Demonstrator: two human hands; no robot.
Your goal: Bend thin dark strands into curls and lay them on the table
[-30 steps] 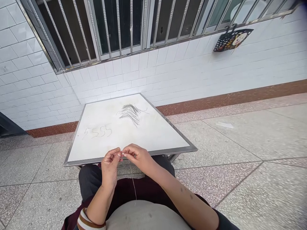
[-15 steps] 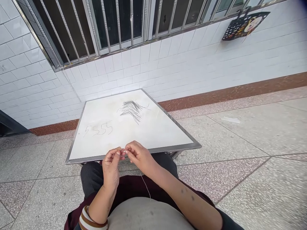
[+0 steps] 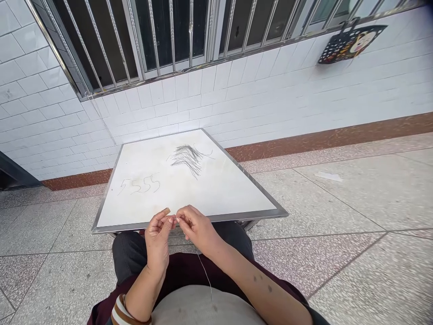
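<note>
My left hand (image 3: pixel 158 237) and my right hand (image 3: pixel 199 229) meet fingertip to fingertip at the table's near edge, above my lap. Thumb and forefinger of each are pinched closed. A thin white thread (image 3: pixel 204 270) hangs from beneath my right hand down over my clothing. Whatever sits between the left fingertips is too small to make out. Just beyond the hands stands a white-topped table (image 3: pixel 223 194) with a grey metal rim, with dark pen scribbles and digits on its surface.
A tiled wall (image 3: pixel 189 108) with a barred window (image 3: pixel 172 40) rises behind the table. A dark patterned bag (image 3: pixel 350 44) hangs from the bars at upper right. On the stone floor to the right lies a white scrap (image 3: pixel 329 176). My knees are under the table's near edge.
The fingertips have drawn closer together, and both hands sit slightly lower. The thread still hangs below the right hand. The view has shifted a little.
</note>
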